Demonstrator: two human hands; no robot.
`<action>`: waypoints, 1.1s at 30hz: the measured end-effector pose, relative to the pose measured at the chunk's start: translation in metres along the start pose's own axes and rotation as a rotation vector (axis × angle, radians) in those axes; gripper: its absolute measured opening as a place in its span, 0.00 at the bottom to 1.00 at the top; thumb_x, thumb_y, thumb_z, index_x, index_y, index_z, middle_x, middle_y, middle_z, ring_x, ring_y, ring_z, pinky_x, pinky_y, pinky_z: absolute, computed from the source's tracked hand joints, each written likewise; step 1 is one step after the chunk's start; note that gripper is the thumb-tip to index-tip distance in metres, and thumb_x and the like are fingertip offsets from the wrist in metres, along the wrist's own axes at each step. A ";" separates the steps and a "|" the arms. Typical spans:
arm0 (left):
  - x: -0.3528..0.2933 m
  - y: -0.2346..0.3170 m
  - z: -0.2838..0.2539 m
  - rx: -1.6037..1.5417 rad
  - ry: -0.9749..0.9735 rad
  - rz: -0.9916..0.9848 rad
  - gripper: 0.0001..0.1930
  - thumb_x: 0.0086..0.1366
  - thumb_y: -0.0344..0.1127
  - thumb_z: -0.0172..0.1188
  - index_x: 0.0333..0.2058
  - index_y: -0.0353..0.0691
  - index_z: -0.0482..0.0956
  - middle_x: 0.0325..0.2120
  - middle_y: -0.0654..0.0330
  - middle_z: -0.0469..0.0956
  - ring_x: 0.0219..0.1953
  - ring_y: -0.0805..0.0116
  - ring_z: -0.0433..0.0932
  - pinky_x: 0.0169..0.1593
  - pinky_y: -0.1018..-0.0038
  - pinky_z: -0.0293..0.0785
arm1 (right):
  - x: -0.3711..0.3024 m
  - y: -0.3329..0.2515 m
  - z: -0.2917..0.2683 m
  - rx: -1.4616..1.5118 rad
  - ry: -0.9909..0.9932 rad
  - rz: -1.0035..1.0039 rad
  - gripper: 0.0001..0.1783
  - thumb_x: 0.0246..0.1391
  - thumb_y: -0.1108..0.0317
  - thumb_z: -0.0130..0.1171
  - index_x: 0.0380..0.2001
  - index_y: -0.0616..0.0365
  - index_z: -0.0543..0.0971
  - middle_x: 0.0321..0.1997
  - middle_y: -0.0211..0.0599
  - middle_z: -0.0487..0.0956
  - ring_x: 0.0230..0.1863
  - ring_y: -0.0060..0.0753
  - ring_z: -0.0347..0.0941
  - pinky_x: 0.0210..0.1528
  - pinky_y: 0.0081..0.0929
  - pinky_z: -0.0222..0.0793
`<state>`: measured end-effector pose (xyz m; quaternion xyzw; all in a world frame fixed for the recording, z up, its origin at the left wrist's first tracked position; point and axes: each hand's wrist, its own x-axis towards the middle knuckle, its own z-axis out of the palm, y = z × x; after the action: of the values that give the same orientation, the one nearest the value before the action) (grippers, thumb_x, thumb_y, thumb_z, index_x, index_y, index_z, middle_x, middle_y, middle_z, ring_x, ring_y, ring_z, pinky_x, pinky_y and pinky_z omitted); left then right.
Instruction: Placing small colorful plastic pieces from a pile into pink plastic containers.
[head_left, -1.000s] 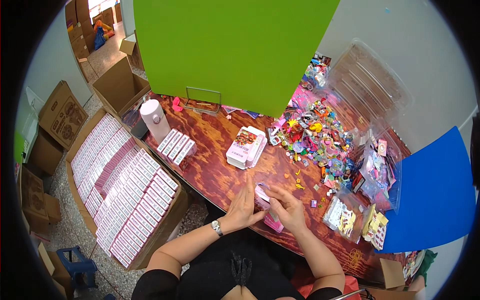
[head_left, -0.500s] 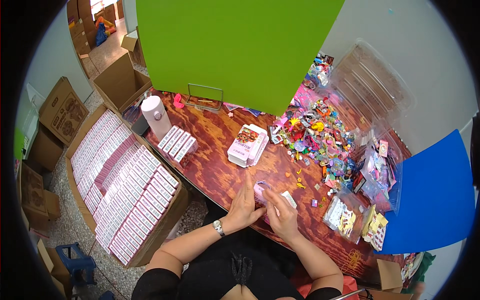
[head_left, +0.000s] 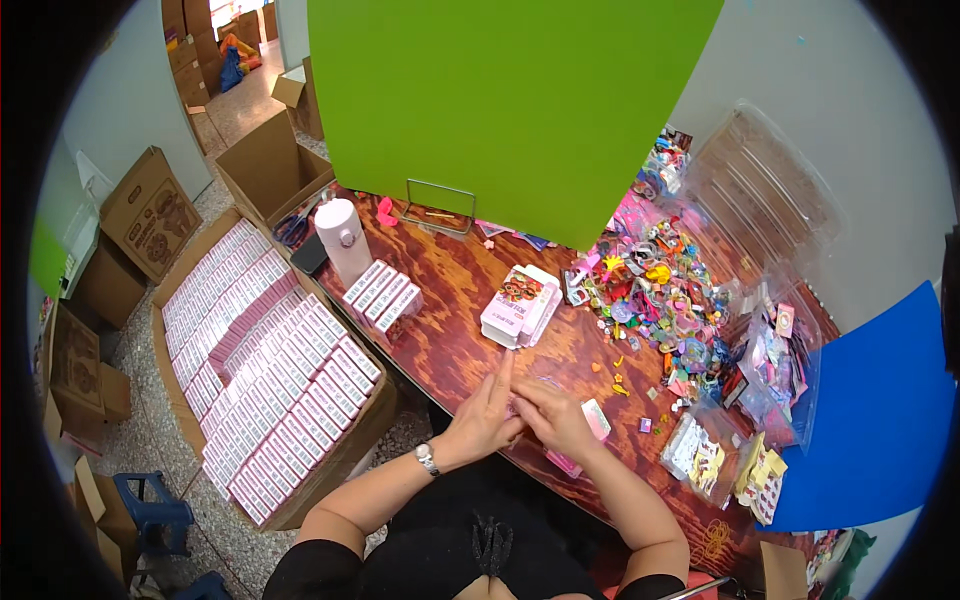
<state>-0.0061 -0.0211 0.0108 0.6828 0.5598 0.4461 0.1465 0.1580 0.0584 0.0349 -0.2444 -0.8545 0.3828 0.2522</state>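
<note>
My left hand (head_left: pixel 482 418) and my right hand (head_left: pixel 556 418) meet over the near edge of the table. The left forefinger points forward, and the right fingers press against the left hand. Between them shows a bit of something pink (head_left: pixel 511 408), mostly covered by the fingers, its kind unclear. A pale card or small box (head_left: pixel 597 420) lies beside my right hand, and a pink item (head_left: pixel 563 463) shows partly under the right wrist. Ahead of the hands lies a stack of flat pink-and-white cartons (head_left: pixel 508 318).
A large carton (head_left: pixel 400 425) packed with rows of small boxes stands at left. Small boxes (head_left: pixel 384 296) and a pink bottle (head_left: pixel 343 240) are on the table. At right lie piled trinkets (head_left: pixel 690 300), plastic trays (head_left: pixel 765 170) and a blue panel (head_left: pixel 870 410). A green panel (head_left: pixel 500 110) stands behind.
My right hand has closed in against the left, covering more of the pink thing between them. The whole view has shifted, so the table things appear further right and slightly lower.
</note>
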 end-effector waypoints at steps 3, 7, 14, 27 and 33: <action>0.007 -0.017 -0.034 0.158 -0.040 -0.022 0.41 0.60 0.33 0.68 0.68 0.31 0.58 0.47 0.44 0.74 0.48 0.47 0.78 0.49 0.61 0.77 | 0.033 0.032 -0.006 -0.178 0.124 -0.071 0.25 0.60 0.64 0.63 0.60 0.59 0.76 0.60 0.49 0.78 0.60 0.56 0.74 0.62 0.43 0.70; 0.023 -0.046 -0.062 0.696 0.133 0.025 0.26 0.63 0.36 0.64 0.59 0.36 0.72 0.39 0.55 0.74 0.39 0.56 0.74 0.43 0.61 0.73 | 0.079 0.060 -0.004 -0.722 0.185 -0.051 0.33 0.54 0.56 0.69 0.61 0.53 0.74 0.64 0.43 0.74 0.66 0.56 0.65 0.67 0.46 0.64; 0.058 -0.098 -0.077 1.160 0.096 0.146 0.26 0.62 0.35 0.59 0.60 0.41 0.72 0.57 0.50 0.71 0.62 0.45 0.65 0.66 0.41 0.56 | 0.086 0.077 0.004 -0.826 0.021 -0.063 0.26 0.54 0.54 0.67 0.56 0.46 0.78 0.57 0.30 0.80 0.63 0.50 0.67 0.65 0.53 0.62; 0.065 -0.094 -0.102 0.989 -0.160 -0.013 0.41 0.66 0.58 0.59 0.72 0.51 0.57 0.68 0.43 0.59 0.70 0.39 0.57 0.67 0.34 0.51 | 0.041 0.030 -0.008 -0.530 0.375 -0.290 0.22 0.54 0.69 0.68 0.53 0.49 0.81 0.56 0.40 0.80 0.46 0.45 0.81 0.48 0.37 0.79; 0.051 -0.033 -0.076 -0.154 -0.008 -0.324 0.33 0.68 0.45 0.62 0.63 0.27 0.66 0.59 0.44 0.72 0.57 0.52 0.76 0.59 0.63 0.74 | 0.015 -0.007 -0.002 -0.837 0.306 -0.589 0.19 0.52 0.72 0.60 0.49 0.60 0.83 0.58 0.41 0.78 0.50 0.39 0.79 0.54 0.33 0.77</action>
<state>-0.0873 0.0127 0.0525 0.5723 0.6261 0.4554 0.2704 0.1462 0.0649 0.0454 -0.1268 -0.9200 -0.1178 0.3515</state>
